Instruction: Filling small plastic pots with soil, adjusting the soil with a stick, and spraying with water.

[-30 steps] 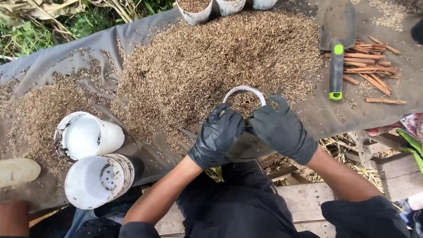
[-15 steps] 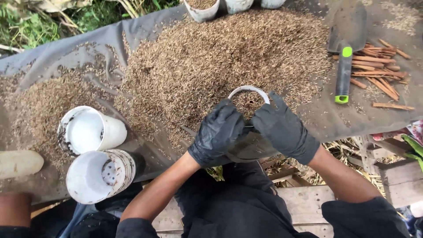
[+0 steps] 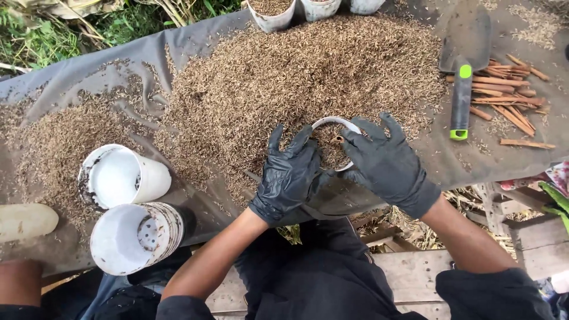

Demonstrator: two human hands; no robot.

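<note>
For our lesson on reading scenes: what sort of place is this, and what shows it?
Probably an outdoor garden potting spot: grass borders a grey sheet heaped with husks, with a trowel and white pots nearby.

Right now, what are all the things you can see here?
Husks: one big brown heap, spread over the sheet.
Sheet: one, grey, under everything.
Cup: one, white, husk-filled, between the hands.
Empty cups: two stacks, white, lying at left.
Pots: three, white, top edge.
Trowel: one, dark with green handle, right.
Sticks: a reddish-brown bundle, beside the trowel.
Left hand: black glove, at the cup.
Right hand: black glove, at the cup.
</note>
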